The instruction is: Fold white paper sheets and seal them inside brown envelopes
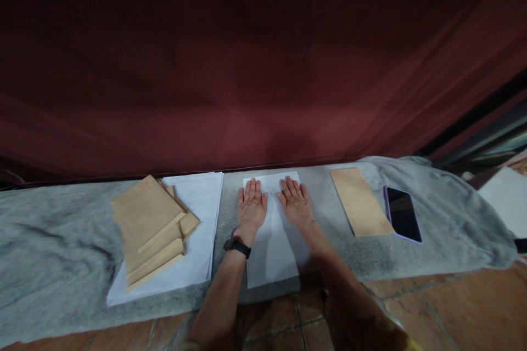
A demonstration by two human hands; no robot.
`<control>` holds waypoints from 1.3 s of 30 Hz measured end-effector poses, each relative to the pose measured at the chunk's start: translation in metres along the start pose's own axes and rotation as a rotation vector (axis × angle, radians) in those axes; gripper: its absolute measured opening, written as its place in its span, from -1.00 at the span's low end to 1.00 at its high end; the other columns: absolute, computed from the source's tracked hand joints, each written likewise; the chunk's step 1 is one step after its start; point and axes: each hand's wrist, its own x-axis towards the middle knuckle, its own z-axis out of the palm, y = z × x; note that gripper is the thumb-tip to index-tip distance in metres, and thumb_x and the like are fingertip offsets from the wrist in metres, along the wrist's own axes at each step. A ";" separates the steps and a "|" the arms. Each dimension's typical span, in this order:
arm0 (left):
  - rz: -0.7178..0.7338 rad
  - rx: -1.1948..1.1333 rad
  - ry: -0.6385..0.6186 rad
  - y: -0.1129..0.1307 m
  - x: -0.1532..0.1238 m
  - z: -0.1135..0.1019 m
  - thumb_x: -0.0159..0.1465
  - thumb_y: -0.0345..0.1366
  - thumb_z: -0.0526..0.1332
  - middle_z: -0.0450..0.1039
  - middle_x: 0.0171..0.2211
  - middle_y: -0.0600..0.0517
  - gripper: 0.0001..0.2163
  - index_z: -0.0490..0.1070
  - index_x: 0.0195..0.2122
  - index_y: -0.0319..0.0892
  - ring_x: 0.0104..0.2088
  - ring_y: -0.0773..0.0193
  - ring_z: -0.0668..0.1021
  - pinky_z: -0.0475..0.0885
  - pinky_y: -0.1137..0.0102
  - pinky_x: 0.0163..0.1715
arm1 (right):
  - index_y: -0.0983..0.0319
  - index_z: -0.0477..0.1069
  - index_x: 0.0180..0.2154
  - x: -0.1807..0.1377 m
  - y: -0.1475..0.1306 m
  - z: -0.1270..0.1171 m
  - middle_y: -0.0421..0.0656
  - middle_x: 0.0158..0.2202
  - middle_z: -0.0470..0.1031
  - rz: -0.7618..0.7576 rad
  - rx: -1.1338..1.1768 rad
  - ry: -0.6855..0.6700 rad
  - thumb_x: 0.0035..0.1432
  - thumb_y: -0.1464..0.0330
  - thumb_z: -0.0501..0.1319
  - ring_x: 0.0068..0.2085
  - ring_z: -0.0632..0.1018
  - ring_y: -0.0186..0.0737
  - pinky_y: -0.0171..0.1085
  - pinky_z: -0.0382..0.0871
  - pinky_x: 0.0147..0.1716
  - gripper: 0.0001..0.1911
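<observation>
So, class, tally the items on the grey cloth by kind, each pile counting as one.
Brown paper envelope pile: 1
Single brown paper envelope: 1
White paper stack: 1
Central white paper sheet: 1
Black-screened, purple-edged phone: 1
Total: 5

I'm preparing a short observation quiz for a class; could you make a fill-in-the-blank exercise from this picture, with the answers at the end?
The left hand and the right hand rest on the white sheet with palms facing ____.
The dark wristband is worn just behind the ____ hand.
From the person's viewpoint, the phone lies to the ____ of the single brown envelope.

Missing words: down; left; right.
</observation>
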 end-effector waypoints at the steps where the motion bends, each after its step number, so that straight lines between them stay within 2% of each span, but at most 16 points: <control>1: -0.009 0.007 0.003 -0.003 0.000 -0.001 0.50 -0.18 -0.14 0.11 0.45 -0.21 -0.45 0.10 0.45 -0.29 0.47 0.06 0.15 0.06 0.02 0.43 | 0.25 0.19 0.42 0.001 0.003 0.000 0.03 0.45 0.17 0.015 -0.001 0.007 0.54 0.15 -0.18 0.42 0.28 0.07 0.14 0.06 0.38 -0.40; 7: -0.039 0.052 0.001 -0.017 -0.006 -0.011 0.50 -0.21 -0.15 0.12 0.44 -0.26 -0.44 0.10 0.44 -0.39 0.47 0.04 0.17 0.09 0.02 0.43 | 0.32 0.17 0.42 0.000 0.019 -0.001 0.06 0.44 0.19 0.047 -0.017 0.040 0.54 0.14 -0.19 0.40 0.30 0.11 0.14 0.06 0.37 -0.37; 14: -0.040 0.073 0.028 -0.032 -0.013 -0.016 0.50 -0.21 -0.13 0.16 0.43 -0.22 -0.46 0.15 0.43 -0.32 0.45 0.02 0.22 0.14 0.03 0.41 | 0.34 0.22 0.39 -0.006 0.046 -0.006 0.07 0.42 0.24 0.050 -0.080 0.087 0.53 0.15 -0.15 0.35 0.36 0.13 0.13 0.10 0.34 -0.39; 18: -0.055 0.056 0.042 -0.036 -0.015 -0.023 0.49 -0.23 -0.08 0.19 0.42 -0.24 -0.47 0.18 0.42 -0.33 0.43 -0.03 0.25 0.15 0.00 0.40 | 0.31 0.22 0.39 -0.012 0.063 -0.017 0.07 0.42 0.24 0.079 -0.115 0.024 0.51 0.19 -0.11 0.37 0.33 0.10 0.11 0.10 0.34 -0.41; 21: -0.063 0.020 0.007 -0.038 -0.020 -0.033 0.44 -0.32 -0.02 0.17 0.43 -0.26 -0.47 0.20 0.41 -0.35 0.44 -0.06 0.23 0.14 0.01 0.41 | 0.34 0.20 0.40 -0.016 0.073 -0.027 0.10 0.43 0.21 0.099 -0.100 -0.057 0.50 0.22 -0.09 0.39 0.30 0.11 0.10 0.09 0.35 -0.41; 24: 0.091 -0.099 -0.118 -0.044 -0.031 -0.045 0.36 -0.45 0.02 0.10 0.47 -0.16 -0.43 0.21 0.41 -0.26 0.47 0.03 0.17 0.10 0.06 0.44 | 0.29 0.24 0.38 -0.018 0.086 -0.038 0.05 0.44 0.21 0.095 -0.020 -0.165 0.45 0.30 -0.04 0.40 0.29 0.05 0.07 0.09 0.38 -0.45; 26: 0.255 -0.221 -0.278 -0.051 -0.042 -0.052 0.29 -0.50 0.04 0.06 0.49 -0.05 -0.38 0.23 0.41 -0.14 0.48 0.13 0.12 0.07 0.08 0.46 | 0.22 0.26 0.38 -0.020 0.096 -0.046 -0.01 0.46 0.18 0.036 0.065 -0.278 0.39 0.38 0.01 0.44 0.24 -0.02 0.03 0.06 0.41 -0.44; 28: 0.337 -0.309 -0.432 -0.060 -0.054 -0.059 0.21 -0.54 0.08 0.03 0.50 0.02 -0.30 0.24 0.40 -0.06 0.50 0.14 0.05 0.00 0.04 0.47 | 0.15 0.23 0.40 -0.026 0.106 -0.054 -0.07 0.50 0.08 -0.035 0.157 -0.408 0.31 0.43 0.07 0.48 0.14 -0.06 0.02 -0.02 0.44 -0.36; 31: 0.348 -0.362 -0.584 -0.071 -0.069 -0.068 0.09 -0.58 0.11 -0.08 0.52 0.08 -0.17 0.16 0.44 0.00 0.52 0.12 -0.07 -0.06 0.01 0.48 | 0.05 0.14 0.44 -0.039 0.116 -0.067 -0.17 0.55 -0.11 -0.102 0.280 -0.562 0.19 0.43 0.18 0.53 -0.04 -0.04 0.05 -0.11 0.47 -0.20; 33: 0.325 -0.372 -0.644 -0.075 -0.075 -0.074 0.06 -0.58 0.12 -0.14 0.53 0.10 -0.12 0.13 0.45 0.03 0.53 0.11 -0.11 -0.09 0.02 0.48 | 0.00 0.10 0.45 -0.047 0.119 -0.075 -0.20 0.56 -0.19 -0.116 0.329 -0.624 0.15 0.41 0.23 0.54 -0.13 -0.03 0.06 -0.16 0.47 -0.14; 36: 0.283 -0.390 -0.656 -0.078 -0.079 -0.079 0.09 -0.57 0.14 -0.18 0.54 0.12 -0.12 0.08 0.47 0.06 0.53 0.12 -0.14 -0.10 0.03 0.49 | -0.02 0.07 0.45 -0.055 0.117 -0.083 -0.19 0.56 -0.24 -0.111 0.359 -0.659 0.14 0.40 0.24 0.54 -0.19 -0.04 0.07 -0.22 0.48 -0.12; 39: 0.264 -0.408 -0.674 -0.077 -0.079 -0.080 0.13 -0.47 0.26 -0.20 0.54 0.09 -0.16 0.09 0.46 0.07 0.53 0.07 -0.14 -0.08 0.02 0.48 | -0.05 0.08 0.45 -0.056 0.114 -0.086 -0.21 0.56 -0.21 -0.121 0.371 -0.639 0.16 0.36 0.28 0.54 -0.18 -0.04 0.07 -0.22 0.48 -0.13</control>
